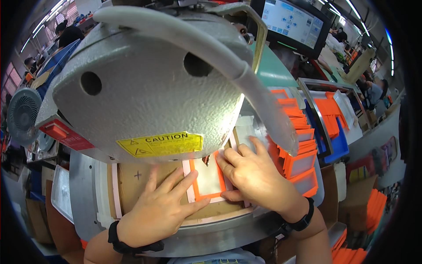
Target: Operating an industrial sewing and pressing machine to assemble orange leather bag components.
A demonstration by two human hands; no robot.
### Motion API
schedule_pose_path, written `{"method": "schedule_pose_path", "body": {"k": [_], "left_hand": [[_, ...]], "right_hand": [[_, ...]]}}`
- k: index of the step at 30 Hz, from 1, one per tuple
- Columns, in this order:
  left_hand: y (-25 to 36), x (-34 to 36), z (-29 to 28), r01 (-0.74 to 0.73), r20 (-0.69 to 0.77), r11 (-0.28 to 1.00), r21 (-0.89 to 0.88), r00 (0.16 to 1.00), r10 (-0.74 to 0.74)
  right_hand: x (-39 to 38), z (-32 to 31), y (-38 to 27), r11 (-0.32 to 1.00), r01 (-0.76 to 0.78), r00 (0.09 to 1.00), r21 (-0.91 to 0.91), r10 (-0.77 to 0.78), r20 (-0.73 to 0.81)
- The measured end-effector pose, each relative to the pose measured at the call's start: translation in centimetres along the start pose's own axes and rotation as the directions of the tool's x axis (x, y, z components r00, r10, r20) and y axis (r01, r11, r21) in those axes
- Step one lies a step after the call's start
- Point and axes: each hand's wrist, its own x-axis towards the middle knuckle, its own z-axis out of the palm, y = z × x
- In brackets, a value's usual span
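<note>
Beneath the big grey machine head (149, 97) lies a clear panel with an orange border (210, 196), set on a brown board (136, 187) with pale pink strips. My left hand (160, 204) is spread flat on the board, its fingertips reaching the panel's left border. Curved over the right border is my right hand (252, 176), its fingers apart and pressing down on the edge, the thumb near the lower right corner. Nothing shows gripped in either hand. The machine head hides the panel's far end.
A thick grey hose (263, 99) arches over the machine. Stacked orange-bordered panels (303, 167) stand to the right, close to my right hand. Beyond them are a blue tray (338, 149) and a metal frame (321, 154). A monitor (292, 24) stands behind; a fan (24, 114) is at left.
</note>
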Motion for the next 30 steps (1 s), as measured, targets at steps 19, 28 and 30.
{"method": "schedule_pose_path", "body": {"k": [19, 28, 30], "left_hand": [[-0.7, -0.3, 0.1, 0.007, 0.0, 0.999, -0.049, 1.0, -0.007], [-1.7, -1.6, -0.3, 0.009, 0.021, 0.997, -0.072, 1.0, -0.008], [-2.5, -2.3, -1.0, -0.044, 0.022, 0.954, -0.298, 0.998, 0.053]], "right_hand": [[-1.5, -0.5, 1.2, 0.995, 0.076, 0.993, 0.061, -0.07, -0.093], [0.6, 0.4, -1.0, 0.957, 0.184, 0.964, -0.226, -0.221, -0.15], [-0.4, 0.5, -1.3, 0.965, 0.131, 0.964, -0.227, -0.178, -0.198]]}}
